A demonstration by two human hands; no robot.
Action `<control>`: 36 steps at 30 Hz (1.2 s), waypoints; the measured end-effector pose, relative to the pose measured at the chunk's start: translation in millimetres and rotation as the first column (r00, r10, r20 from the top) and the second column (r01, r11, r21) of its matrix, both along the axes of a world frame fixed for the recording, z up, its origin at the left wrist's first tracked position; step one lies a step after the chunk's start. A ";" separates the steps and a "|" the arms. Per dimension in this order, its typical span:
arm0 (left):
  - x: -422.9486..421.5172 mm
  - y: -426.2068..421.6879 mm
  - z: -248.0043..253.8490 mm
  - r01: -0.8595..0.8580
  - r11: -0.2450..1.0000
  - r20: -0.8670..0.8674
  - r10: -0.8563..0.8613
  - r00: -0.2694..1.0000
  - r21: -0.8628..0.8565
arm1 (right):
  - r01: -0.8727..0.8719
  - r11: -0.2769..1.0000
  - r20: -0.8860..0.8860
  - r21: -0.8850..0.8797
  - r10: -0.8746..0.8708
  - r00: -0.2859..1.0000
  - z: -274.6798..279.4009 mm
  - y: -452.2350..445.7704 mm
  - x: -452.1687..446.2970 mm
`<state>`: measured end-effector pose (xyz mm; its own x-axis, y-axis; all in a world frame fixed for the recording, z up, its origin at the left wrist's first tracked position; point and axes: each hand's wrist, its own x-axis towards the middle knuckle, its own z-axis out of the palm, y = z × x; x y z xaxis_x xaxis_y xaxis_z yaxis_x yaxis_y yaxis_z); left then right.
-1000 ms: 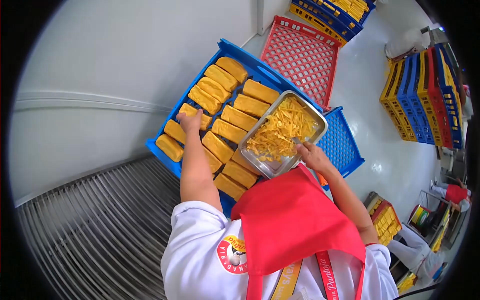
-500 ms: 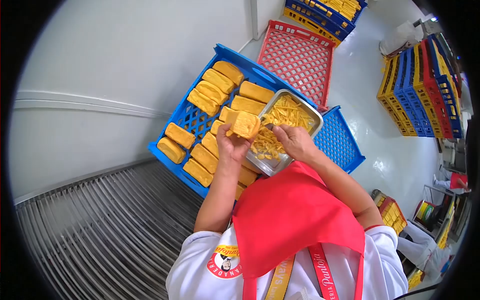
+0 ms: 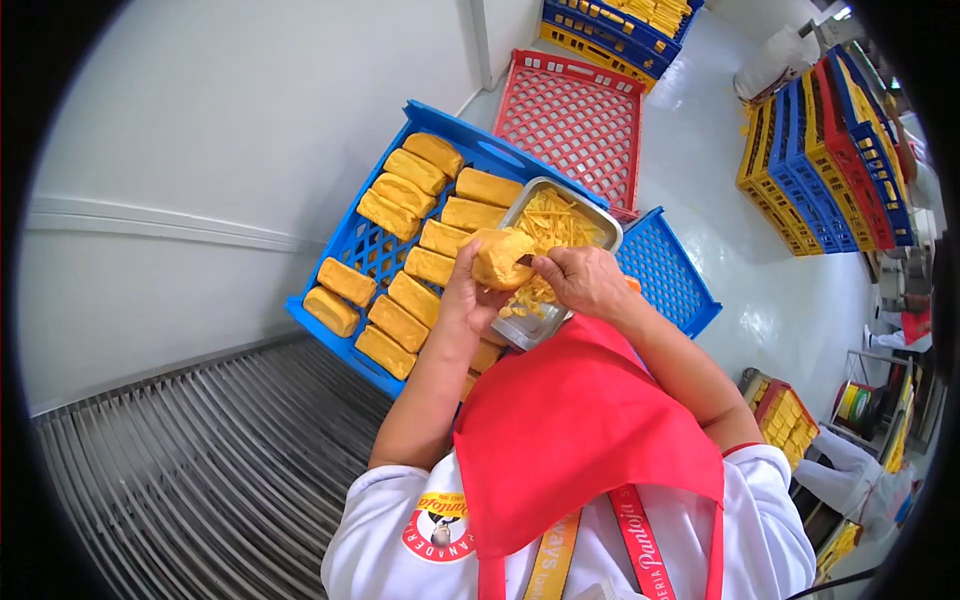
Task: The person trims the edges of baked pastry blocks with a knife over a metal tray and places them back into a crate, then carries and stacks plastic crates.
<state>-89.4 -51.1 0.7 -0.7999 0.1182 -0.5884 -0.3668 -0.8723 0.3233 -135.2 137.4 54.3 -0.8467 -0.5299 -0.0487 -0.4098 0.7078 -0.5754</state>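
My left hand (image 3: 466, 297) is closed round a small yellow loaf of bread (image 3: 497, 258), holding it up over the edge of a metal tray (image 3: 610, 228). My right hand (image 3: 583, 279) grips a small knife (image 3: 526, 260); its short dark blade meets the loaf's right end, and the handle is hidden in my fingers. Thin yellow bread trimmings (image 3: 556, 218) lie in the tray beneath. The tray rests on a blue crate (image 3: 350, 240) that also carries several similar loaves (image 3: 397, 323) in rows.
Behind the blue crate lies a red crate (image 3: 570, 125), with another blue crate (image 3: 668, 272) at its right. Stacked crates (image 3: 815, 165) stand on the right. A slatted metal surface (image 3: 200, 460) is at lower left, beside a pale wall (image 3: 220, 120). A co-worker's white-clothed legs (image 3: 840, 470) show at far right.
The loaf has turned in my left hand, its end now facing the knife. My right hand has brought the blade onto that end. The whole view has shifted slightly.
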 end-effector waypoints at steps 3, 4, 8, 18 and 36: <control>-6.0 3.8 5.8 0.025 0.999 -0.015 -0.025 1.000 -0.030 | -0.004 1.000 0.067 -0.008 0.004 0.998 -0.3 2.2 -3.2; -6.1 6.0 7.1 0.026 1.000 -0.008 -0.026 1.000 -0.013 | -0.018 1.000 0.142 -0.005 0.019 0.990 -2.2 3.8 -2.6; -5.6 10.1 7.4 0.014 0.999 0.011 -0.013 1.000 -0.033 | -0.015 1.000 0.168 0.002 0.015 0.986 -0.5 5.5 -2.1; -6.6 9.3 3.8 0.021 0.998 -0.032 -0.023 0.999 -0.053 | 0.019 1.000 0.142 -0.024 -0.015 0.990 -6.4 4.2 -2.8; 6.2 1.8 -16.0 -0.266 0.629 -0.351 -0.011 0.936 -0.731 | 0.267 0.960 0.306 0.086 -0.281 0.910 -30.8 27.0 -7.3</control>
